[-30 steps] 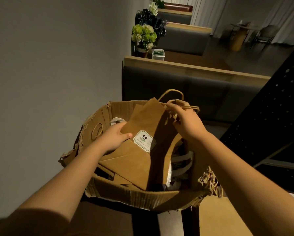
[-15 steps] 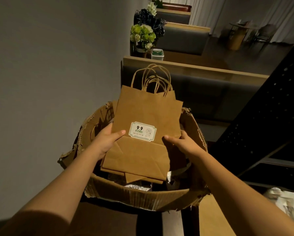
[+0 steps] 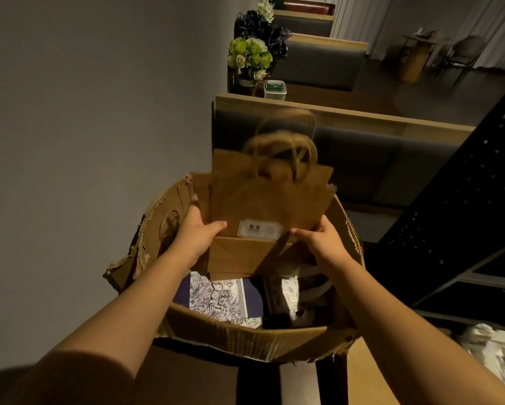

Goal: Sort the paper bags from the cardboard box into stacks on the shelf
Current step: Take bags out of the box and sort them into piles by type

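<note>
Paper bags (image 3: 267,211), at least two brown ones stacked, rise at 12 o'clock above one cardboard box (image 3: 245,336); left hand (image 3: 197,236) and right hand (image 3: 323,244) grip their lower corners with curled fingers.

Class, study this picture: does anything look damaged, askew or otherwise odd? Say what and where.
The cardboard box is damaged: its rim is torn and ragged, worst on the left wall and the near right corner. The brown paper bags, held between the left hand and right hand, are fanned unevenly, not squared.
</note>
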{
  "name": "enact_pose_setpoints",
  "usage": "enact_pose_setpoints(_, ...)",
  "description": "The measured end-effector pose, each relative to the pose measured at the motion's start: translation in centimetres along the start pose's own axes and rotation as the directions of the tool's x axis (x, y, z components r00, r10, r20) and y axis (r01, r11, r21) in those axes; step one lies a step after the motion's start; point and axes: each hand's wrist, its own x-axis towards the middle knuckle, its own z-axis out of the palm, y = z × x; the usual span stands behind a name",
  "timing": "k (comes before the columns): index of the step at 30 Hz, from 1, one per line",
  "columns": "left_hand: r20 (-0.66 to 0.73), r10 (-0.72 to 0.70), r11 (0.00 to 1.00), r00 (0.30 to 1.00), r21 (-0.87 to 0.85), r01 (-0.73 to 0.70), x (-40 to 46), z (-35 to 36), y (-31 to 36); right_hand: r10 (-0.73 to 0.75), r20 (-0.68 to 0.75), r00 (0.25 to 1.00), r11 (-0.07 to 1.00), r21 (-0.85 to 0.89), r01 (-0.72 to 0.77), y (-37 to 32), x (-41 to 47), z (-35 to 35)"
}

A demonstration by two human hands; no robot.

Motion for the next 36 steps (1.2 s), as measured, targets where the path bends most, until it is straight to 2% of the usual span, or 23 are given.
enact_pose_setpoints(3,0.078,-0.015,1.000,0.997,0.011,0.014,0.0,0.5,-1.0,-0.018,0.009,1.000,1.000,0.023,0.017,0.2,0.2,0.2)
enact_pose_setpoints(7,-0.008,-0.009,1.000,1.000,-0.014,0.009,0.0,0.4,-1.2,-0.014,0.008,1.000,0.999,0.041,0.014,0.9,0.1,0.7)
enact_pose_setpoints(14,0.020,0.066,0.996,0.998,-0.069,-0.065,0.4,0.0,-1.2,-0.127,-0.058,0.990,0.991,0.024,0.128,-0.1,0.2,1.5)
enact_pose_setpoints(16,0.012,0.004,1.000,1.000,0.022,-0.004,0.6,-0.4,-1.5,-0.125,-0.043,0.991,0.992,-0.018,0.125,0.0,0.4,1.2)
enact_pose_setpoints(19,0.013,-0.189,0.947,0.982,0.267,0.178,0.5,-0.7,-2.4,-0.041,-0.005,0.999,0.998,-0.052,0.041,1.1,0.6,0.7)
enact_pose_setpoints(21,0.031,-0.242,0.923,0.970,0.316,0.220,0.2,-0.7,-2.5,0.005,0.010,1.000,0.996,-0.088,-0.004,1.8,0.6,0.8)
enact_pose_setpoints(26,-0.010,-0.230,0.883,0.973,0.418,0.213,0.4,-0.8,-2.5,0.013,-0.011,1.000,0.982,-0.191,-0.014,1.8,0.8,1.4)
enact_pose_setpoints(27,-0.008,-0.205,0.897,0.979,0.399,0.191,0.5,-0.7,-2.6,0.009,-0.014,1.000,0.979,-0.205,-0.012,1.5,0.9,1.4)
enact_pose_setpoints(30,-0.026,-0.147,0.973,0.989,0.176,0.149,0.6,-0.8,-2.3,-0.007,0.009,1.000,0.965,-0.263,0.009,0.9,1.1,1.1)
enact_pose_setpoints(31,-0.025,-0.134,0.979,0.991,0.153,0.136,0.5,-0.9,-2.2,0.004,0.029,1.000,0.957,-0.291,0.005,0.8,1.1,1.0)
enact_pose_setpoints(33,-0.016,-0.146,0.963,0.989,0.226,0.146,0.4,-0.7,-2.3,0.048,0.065,0.997,0.945,-0.325,-0.025,1.0,1.0,0.7)
enact_pose_setpoints(36,-0.004,-0.186,0.886,0.982,0.432,0.170,0.3,-0.1,-1.7,0.077,0.046,0.996,0.941,-0.334,-0.057,1.0,1.0,0.7)
